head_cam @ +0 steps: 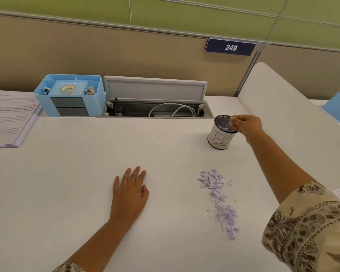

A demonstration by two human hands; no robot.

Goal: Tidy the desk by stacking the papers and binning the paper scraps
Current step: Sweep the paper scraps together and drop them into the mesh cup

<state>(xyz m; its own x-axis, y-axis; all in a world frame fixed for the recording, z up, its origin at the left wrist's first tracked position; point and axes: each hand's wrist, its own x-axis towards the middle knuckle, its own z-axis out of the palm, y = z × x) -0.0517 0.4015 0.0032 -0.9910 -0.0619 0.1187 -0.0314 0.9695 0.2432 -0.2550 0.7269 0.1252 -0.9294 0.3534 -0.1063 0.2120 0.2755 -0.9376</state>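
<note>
A trail of lilac paper scraps (219,201) lies on the white desk (67,183), near its front right. The right hand (245,125), fingers pinched together, hovers over the mesh bin (222,132) further back. The left hand (129,191) rests flat and relaxed, well left of the scraps. Stacked papers (8,116) sit at the far left edge beside a blue organiser (71,95).

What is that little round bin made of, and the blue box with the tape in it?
The small round bin looks like dark metal mesh, since tiny holes show at its rim, with white paper wrapped around it bearing handwritten letters. The light blue desk organiser box looks like smooth moulded plastic with a slight sheen.
</note>
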